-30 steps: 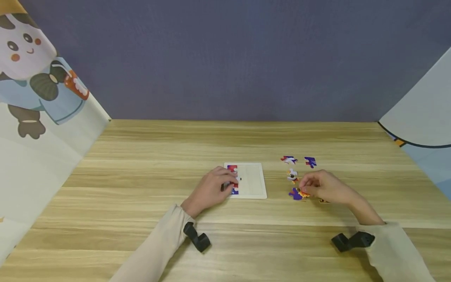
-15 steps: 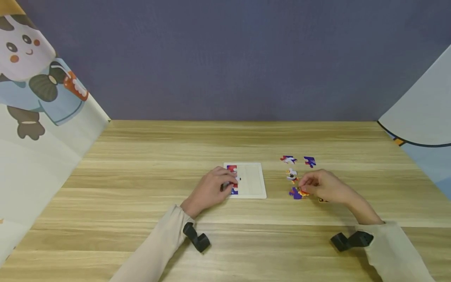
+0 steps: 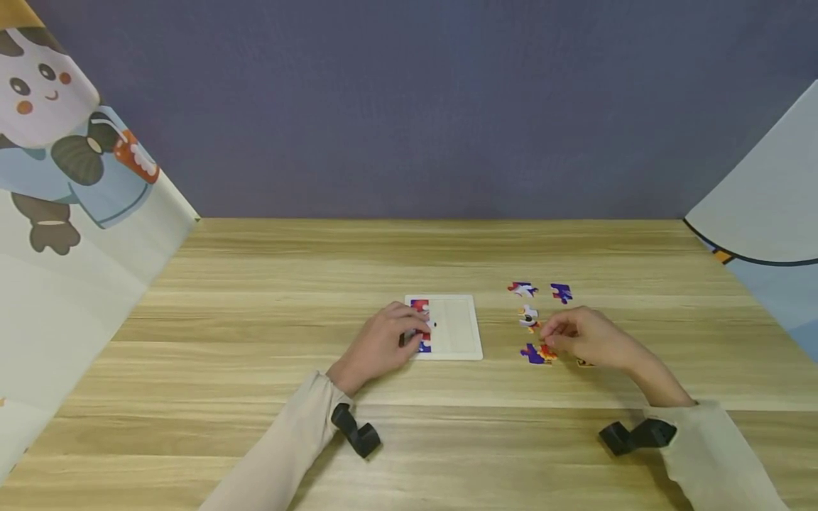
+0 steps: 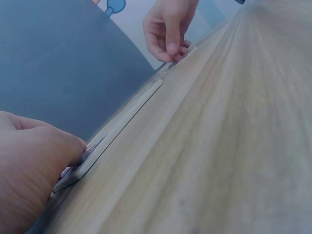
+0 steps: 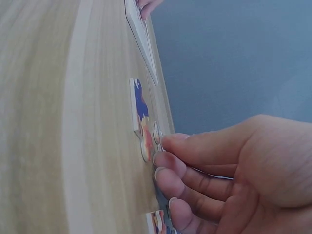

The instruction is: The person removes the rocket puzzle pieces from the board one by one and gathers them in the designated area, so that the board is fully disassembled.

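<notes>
- Dark blue backdrop [image 3: 434, 106] stood behind a wood-grain tabletop [image 3: 255, 284].
- The white tray [image 3: 456, 341] held a left column of puzzle pieces [image 3: 420, 305]; its right part lay bare.
- The left hand [image 3: 383, 337] rested on the tray's left side; I could not tell whether its fingers gripped.
- The right hand's [image 3: 591, 337] fingers were loosely bent, holding nothing, just beside a purple-and-orange piece [image 3: 533, 355] flat on the table, right of the tray.
- That piece had shifted slightly left since half a second earlier.
- A dark piece [image 3: 584, 363] was partly hidden beneath the right hand.
</notes>
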Tool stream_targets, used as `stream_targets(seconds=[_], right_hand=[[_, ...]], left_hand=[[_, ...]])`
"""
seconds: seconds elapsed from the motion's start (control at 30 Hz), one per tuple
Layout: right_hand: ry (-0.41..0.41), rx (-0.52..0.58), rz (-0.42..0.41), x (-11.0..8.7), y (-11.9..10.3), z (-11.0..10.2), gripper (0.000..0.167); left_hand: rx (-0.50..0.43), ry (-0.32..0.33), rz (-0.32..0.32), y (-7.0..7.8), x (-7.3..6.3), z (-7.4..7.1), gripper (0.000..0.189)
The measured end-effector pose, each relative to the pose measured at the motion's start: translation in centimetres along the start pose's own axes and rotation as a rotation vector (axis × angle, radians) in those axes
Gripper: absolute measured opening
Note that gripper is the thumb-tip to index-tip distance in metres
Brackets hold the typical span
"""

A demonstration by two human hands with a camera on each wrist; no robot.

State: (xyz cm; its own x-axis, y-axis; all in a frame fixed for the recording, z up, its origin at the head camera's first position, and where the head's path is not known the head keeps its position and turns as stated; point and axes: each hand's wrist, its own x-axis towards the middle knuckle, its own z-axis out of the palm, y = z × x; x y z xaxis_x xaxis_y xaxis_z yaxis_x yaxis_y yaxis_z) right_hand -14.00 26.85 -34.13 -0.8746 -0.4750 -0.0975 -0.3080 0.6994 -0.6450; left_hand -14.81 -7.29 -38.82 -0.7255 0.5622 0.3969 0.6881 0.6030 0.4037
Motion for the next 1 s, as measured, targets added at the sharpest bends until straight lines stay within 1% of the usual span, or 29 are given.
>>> stream_targets(seconds=[0.27, 0.5, 0.67, 0.87, 1.0], right_hand=[[-0.006, 0.001, 0.013, 0.0, -0.3, 0.1, 0.009], [-0.006, -0.031, -0.023, 0.5, -0.8, 0.0, 0.009], [-0.009, -0.022, -0.03, 0.9, -1.3, 0.1, 0.01], [0.011, -0.013, -0.084, 1.6, -1.9, 0.5, 0.007], [0.003, 0.001, -0.102, 2.1, -2.5, 0.8, 0.007]], left_hand=[[-0.004, -0.006, -0.01, 0.1, 0.0, 0.0, 0.014], [-0.029, -0.002, -0.028, 0.0, -0.2, 0.0, 0.014], [-0.014, -0.002, -0.023, 0.0, -0.1, 0.1, 0.013], [-0.004, 0.001, -0.02, 0.1, -0.1, 0.0, 0.012], [-0.005, 0.005, -0.017, 0.2, -0.1, 0.0, 0.012]])
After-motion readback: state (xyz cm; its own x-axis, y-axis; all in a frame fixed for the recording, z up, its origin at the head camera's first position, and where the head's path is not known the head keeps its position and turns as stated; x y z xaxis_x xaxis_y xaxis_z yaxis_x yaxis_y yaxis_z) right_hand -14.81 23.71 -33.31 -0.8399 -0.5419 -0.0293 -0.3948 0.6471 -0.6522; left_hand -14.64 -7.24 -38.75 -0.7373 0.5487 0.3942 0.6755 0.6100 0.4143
